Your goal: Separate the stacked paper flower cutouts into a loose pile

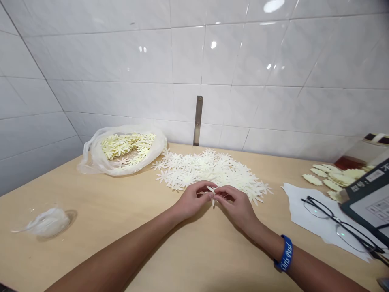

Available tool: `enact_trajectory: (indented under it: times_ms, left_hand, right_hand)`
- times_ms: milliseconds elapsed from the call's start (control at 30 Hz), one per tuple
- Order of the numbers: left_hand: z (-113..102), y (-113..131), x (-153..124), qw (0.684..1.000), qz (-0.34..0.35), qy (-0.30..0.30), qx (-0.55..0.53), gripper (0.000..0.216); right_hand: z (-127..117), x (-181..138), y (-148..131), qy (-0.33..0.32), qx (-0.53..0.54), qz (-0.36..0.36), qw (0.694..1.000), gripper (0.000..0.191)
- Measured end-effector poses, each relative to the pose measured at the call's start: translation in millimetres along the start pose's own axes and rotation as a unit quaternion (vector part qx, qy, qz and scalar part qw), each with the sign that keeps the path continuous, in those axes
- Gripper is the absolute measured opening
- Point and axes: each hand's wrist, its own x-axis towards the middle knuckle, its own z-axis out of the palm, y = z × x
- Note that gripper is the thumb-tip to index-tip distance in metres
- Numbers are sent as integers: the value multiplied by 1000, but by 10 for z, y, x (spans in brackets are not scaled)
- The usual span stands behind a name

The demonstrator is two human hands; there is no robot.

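Observation:
Between my fingertips is a small pale flower-shaped cutout (213, 200) with narrow petals. My left hand (194, 199) pinches it from the left, thumb against fingers. From the right, my right hand (236, 205) grips its other side; a blue wristband (285, 253) is on that wrist. Just beyond both hands spreads a wide pile of similar white flower cutouts (209, 168), partly hidden by my fingers. The middle of the held piece is covered by the fingertips.
An open plastic bag (142, 164) of yellowish flower cutouts (121, 146) lies back left. Front left is a clear dish with white material (50, 222). At right are eyeglasses (337, 221) on white paper (299, 202), scalloped yellow pieces (334, 177), a dark box (370, 192) and a jar (364, 152).

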Motion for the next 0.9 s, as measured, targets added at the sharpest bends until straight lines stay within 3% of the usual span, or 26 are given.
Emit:
enact_trajectory:
  times_ms: [167, 300, 567, 700, 900]
  left_hand:
    - [0, -13, 5, 997, -14, -9, -75, 44]
    - [-12, -16, 34, 992, -40, 12, -122, 31]
    - [18, -14, 25, 997, -2, 65, 39, 14]
    - [41, 0, 5, 994, 40, 85, 60, 16]
    - [25, -43, 17, 994, 30, 70, 77, 12]
  right_hand:
    - [24, 15, 18, 2, 80, 89, 993, 19]
    - [21, 53, 30, 7, 168, 117, 979, 22]
    - [41, 21, -43, -3, 267, 188, 945, 31]
    - [65, 1, -19, -28, 281, 173, 943, 31]
    - [49, 10, 58, -47, 274, 174, 945, 32]
